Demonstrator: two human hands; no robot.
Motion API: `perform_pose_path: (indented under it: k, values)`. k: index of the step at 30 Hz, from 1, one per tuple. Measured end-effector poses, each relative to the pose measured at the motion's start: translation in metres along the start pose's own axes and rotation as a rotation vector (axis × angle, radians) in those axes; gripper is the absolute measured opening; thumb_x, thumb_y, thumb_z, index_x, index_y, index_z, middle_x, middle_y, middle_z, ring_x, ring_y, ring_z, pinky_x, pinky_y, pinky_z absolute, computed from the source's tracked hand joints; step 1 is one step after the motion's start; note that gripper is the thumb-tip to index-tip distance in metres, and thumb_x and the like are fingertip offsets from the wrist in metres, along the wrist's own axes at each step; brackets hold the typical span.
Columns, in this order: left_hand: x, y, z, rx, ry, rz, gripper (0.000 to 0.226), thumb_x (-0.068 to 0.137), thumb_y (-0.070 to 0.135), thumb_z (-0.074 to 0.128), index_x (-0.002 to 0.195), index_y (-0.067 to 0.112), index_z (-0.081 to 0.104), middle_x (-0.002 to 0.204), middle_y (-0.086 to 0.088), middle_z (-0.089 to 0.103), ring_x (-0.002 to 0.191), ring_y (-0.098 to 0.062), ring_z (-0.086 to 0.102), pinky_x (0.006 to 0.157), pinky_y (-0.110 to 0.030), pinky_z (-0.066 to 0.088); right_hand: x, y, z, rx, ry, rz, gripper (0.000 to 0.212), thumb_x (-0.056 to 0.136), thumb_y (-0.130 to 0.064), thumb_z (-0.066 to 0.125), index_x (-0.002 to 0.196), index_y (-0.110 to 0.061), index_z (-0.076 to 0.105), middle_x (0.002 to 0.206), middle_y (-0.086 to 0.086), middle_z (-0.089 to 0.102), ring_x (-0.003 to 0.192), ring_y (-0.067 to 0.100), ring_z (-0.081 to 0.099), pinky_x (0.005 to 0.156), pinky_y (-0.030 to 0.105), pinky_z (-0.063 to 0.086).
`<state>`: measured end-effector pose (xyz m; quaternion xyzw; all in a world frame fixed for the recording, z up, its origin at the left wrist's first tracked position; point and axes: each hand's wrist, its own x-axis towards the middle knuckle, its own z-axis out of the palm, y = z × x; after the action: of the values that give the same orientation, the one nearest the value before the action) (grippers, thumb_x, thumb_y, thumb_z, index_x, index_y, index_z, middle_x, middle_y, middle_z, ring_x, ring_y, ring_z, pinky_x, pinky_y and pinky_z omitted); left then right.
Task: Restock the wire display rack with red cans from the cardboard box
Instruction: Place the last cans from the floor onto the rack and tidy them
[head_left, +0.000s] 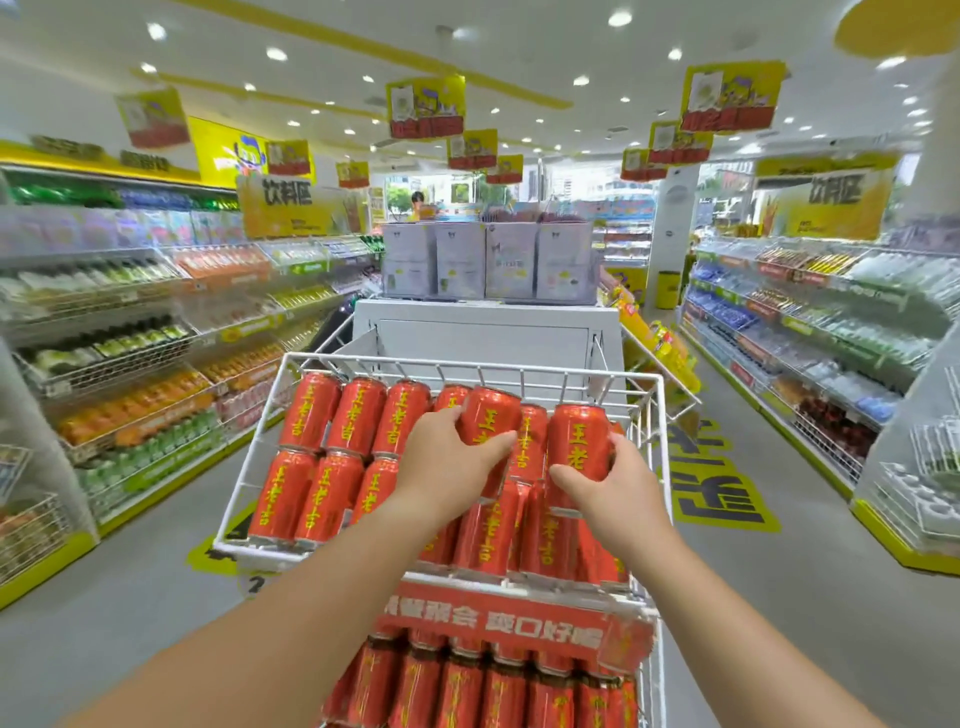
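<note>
A white wire display rack (395, 359) stands in front of me, its top basket tilted and filled with rows of red cans with yellow lettering (332, 452). My left hand (447, 467) grips one red can (491, 415) held just above the back row. My right hand (608, 483) grips another red can (579, 439) near the basket's right side. A lower tier of red cans (467, 691) shows under a red sign strip (498, 618). No cardboard box is in view.
Drink shelves line the aisle on the left (130, 353) and right (810, 332). Behind the rack stands a white cabinet (483, 322) topped with pale boxes (488, 260). Yellow packs (660, 343) hang to its right. A person (417, 200) stands far back.
</note>
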<state>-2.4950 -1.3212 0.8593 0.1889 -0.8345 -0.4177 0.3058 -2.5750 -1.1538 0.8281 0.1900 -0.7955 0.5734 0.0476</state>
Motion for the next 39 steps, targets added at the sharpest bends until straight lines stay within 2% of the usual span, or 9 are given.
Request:
perform_pose_path:
  k: [5, 10, 14, 17, 19, 21, 25, 34, 39]
  values:
    - [0.046, 0.001, 0.019, 0.092, 0.012, -0.005, 0.032, 0.077, 0.048, 0.077, 0.096, 0.023, 0.073, 0.091, 0.007, 0.073, 0.088, -0.015, 0.068, 0.086, -0.039, 0.055, 0.052, 0.007, 0.014, -0.063, 0.034, -0.006, 0.034, 0.078, -0.036, 0.078, 0.104, -0.025, 0.06, 0.088, -0.011, 0.066, 0.078, 0.003, 0.061, 0.062, 0.025, 0.042]
    - [0.067, 0.0, 0.031, 0.122, -0.027, -0.02, 0.023, 0.076, 0.037, 0.083, 0.086, 0.018, 0.075, 0.078, 0.007, 0.074, 0.073, -0.006, 0.067, 0.07, -0.026, 0.05, 0.079, 0.022, 0.019, -0.11, 0.021, -0.019, 0.032, 0.078, -0.036, 0.079, 0.102, -0.027, 0.061, 0.087, -0.012, 0.065, 0.077, 0.0, 0.06, 0.061, 0.019, 0.041]
    - [0.07, 0.0, 0.04, 0.189, -0.032, -0.03, 0.029, 0.074, 0.042, 0.084, 0.075, 0.015, 0.071, 0.07, 0.006, 0.07, 0.064, 0.0, 0.061, 0.056, -0.02, 0.04, 0.09, 0.032, 0.023, -0.152, 0.015, -0.015, 0.036, 0.072, -0.041, 0.081, 0.099, -0.025, 0.063, 0.097, 0.003, 0.061, 0.09, 0.021, 0.062, 0.077, 0.032, 0.049]
    - [0.072, -0.004, 0.046, 0.257, -0.027, -0.015, 0.039, 0.074, 0.052, 0.08, 0.087, 0.017, 0.07, 0.083, 0.0, 0.071, 0.083, -0.018, 0.069, 0.072, -0.034, 0.052, 0.09, 0.035, 0.027, -0.182, -0.004, 0.005, 0.038, 0.075, -0.042, 0.079, 0.101, -0.021, 0.062, 0.101, 0.005, 0.058, 0.091, 0.022, 0.06, 0.077, 0.032, 0.046]
    - [0.073, -0.003, 0.05, 0.332, -0.057, 0.042, 0.066, 0.079, 0.053, 0.076, 0.131, 0.015, 0.059, 0.114, -0.01, 0.069, 0.113, -0.03, 0.064, 0.093, -0.041, 0.052, 0.088, 0.034, 0.029, -0.2, -0.005, 0.021, 0.042, 0.076, -0.045, 0.077, 0.106, -0.02, 0.06, 0.103, 0.003, 0.055, 0.09, 0.02, 0.058, 0.076, 0.031, 0.044]
    - [0.073, -0.002, 0.052, 0.412, -0.092, 0.074, 0.079, 0.087, 0.051, 0.071, 0.151, 0.019, 0.038, 0.13, -0.015, 0.061, 0.127, -0.035, 0.054, 0.102, -0.041, 0.046, 0.088, 0.033, 0.03, -0.211, -0.014, 0.039, 0.053, 0.075, -0.052, 0.075, 0.114, -0.02, 0.057, 0.107, 0.002, 0.053, 0.096, 0.021, 0.059, 0.081, 0.034, 0.048]
    - [0.077, -0.005, 0.055, 0.593, -0.074, 0.144, 0.07, 0.091, 0.06, 0.06, 0.147, 0.023, 0.042, 0.126, -0.011, 0.063, 0.126, -0.034, 0.048, 0.101, -0.041, 0.042, 0.087, 0.032, 0.031, -0.214, -0.001, 0.019, 0.08, 0.066, -0.062, 0.07, 0.133, -0.024, 0.047, 0.117, 0.002, 0.057, 0.108, 0.024, 0.06, 0.093, 0.042, 0.051]
    - [0.083, -0.023, 0.06, 0.832, 0.125, 0.282, 0.066, 0.091, 0.071, 0.046, 0.136, 0.023, 0.055, 0.134, -0.01, 0.043, 0.124, -0.03, 0.04, 0.104, -0.041, 0.038, 0.083, 0.045, 0.041, -0.279, 0.011, -0.048, 0.083, 0.08, -0.056, 0.071, 0.147, -0.021, 0.034, 0.125, 0.003, 0.044, 0.119, 0.027, 0.052, 0.1, 0.043, 0.047]
    - [0.079, -0.029, 0.067, 0.804, 0.1, 0.199, 0.073, 0.094, 0.072, 0.038, 0.15, 0.025, 0.041, 0.149, -0.01, 0.035, 0.138, -0.031, 0.029, 0.109, -0.047, 0.027, 0.079, 0.047, 0.044, -0.3, 0.0, -0.035, 0.091, 0.086, -0.057, 0.065, 0.155, -0.018, 0.021, 0.145, 0.008, 0.035, 0.134, 0.03, 0.041, 0.109, 0.044, 0.04]
